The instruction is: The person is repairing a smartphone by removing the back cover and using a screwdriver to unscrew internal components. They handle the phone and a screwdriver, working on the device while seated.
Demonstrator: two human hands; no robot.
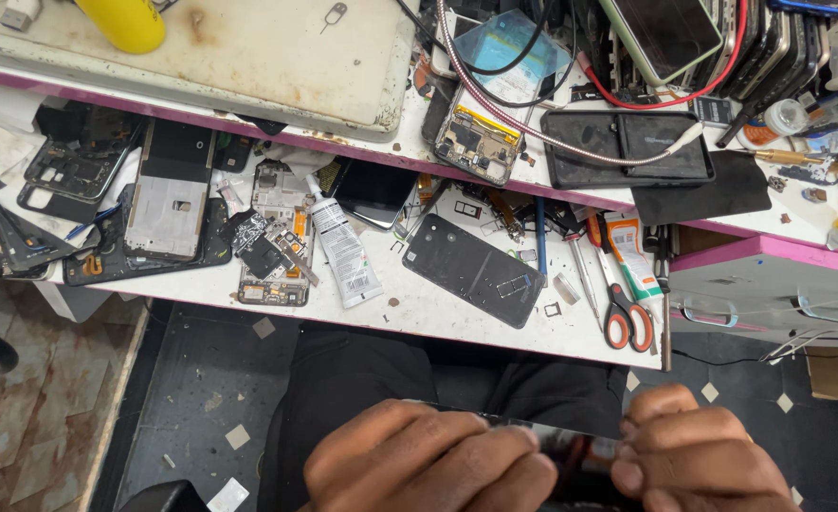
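At six o'clock in my view, low over the lap, I see a dark glossy phone panel (571,439) held between both hands. My left hand (428,460) curls its fingers closed over its near edge; my right hand (703,450) clamps its other end. At twelve o'clock sits the cluttered workbench (438,303), scissors (623,313) at two.
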